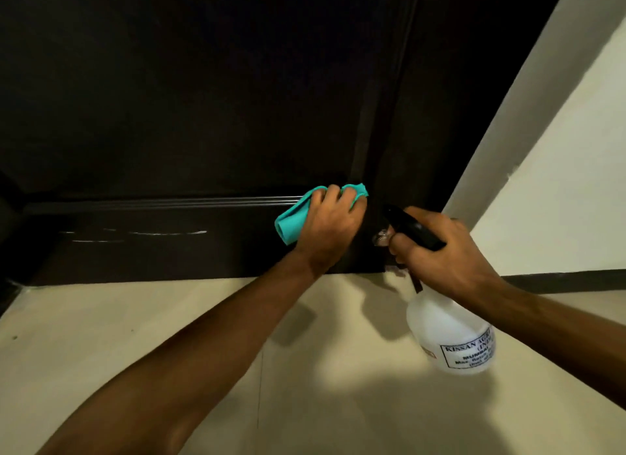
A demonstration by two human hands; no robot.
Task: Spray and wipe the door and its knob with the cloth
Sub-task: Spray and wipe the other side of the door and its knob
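While the dark door (203, 98) fills the upper two thirds of the frame, its smooth matte face carries a ridged horizontal moulding low down and a few pale streaks at lower left. Just right of centre, the left hand (330, 227) presses a folded teal cloth (293, 219) against the door near its edge, fingers curled over the soft fabric. A small shiny metal piece (381, 236), possibly the knob, glints between the two hands; too little shows to be sure. At centre right, the right hand (447, 254) grips the black plastic head of a spray bottle (454, 332), fingers wrapped round the neck. Its rounded, translucent white body hangs tilted toward lower right and bears a printed label. Below lies a smooth beige floor (135, 336), and a pale wall (559, 183) rises at right.
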